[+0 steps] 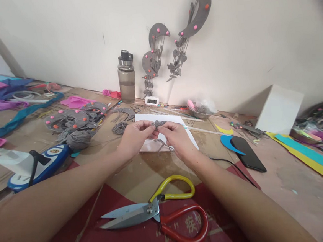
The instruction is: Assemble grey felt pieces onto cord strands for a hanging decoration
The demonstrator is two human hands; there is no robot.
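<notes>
- Head view: we find the left hand (pixel 135 136) and right hand (pixel 176 135) meeting over a white sheet (pixel 165 117), both pinched shut on one small grey felt piece (pixel 158 124) held between the fingertips, just above the sheet
- Grey yarn (pixel 164 144) hangs from the piece onto the sheet; we judge the close two-handed pinch suits fine work on it
- Scissors (pixel 159 211) lie shut on the red mat (pixel 128 240) near the forearms, within easy reach, touched by neither hand
- Left of the hands we note a yarn ball (pixel 78 139) and a pile of felt shapes (pixel 69 119) with pink dots
- A bottle (pixel 127 77) stands at the wall, where finished hangings (pixel 176 38) are pinned
- A phone (pixel 248 152) lies right, well apart
</notes>
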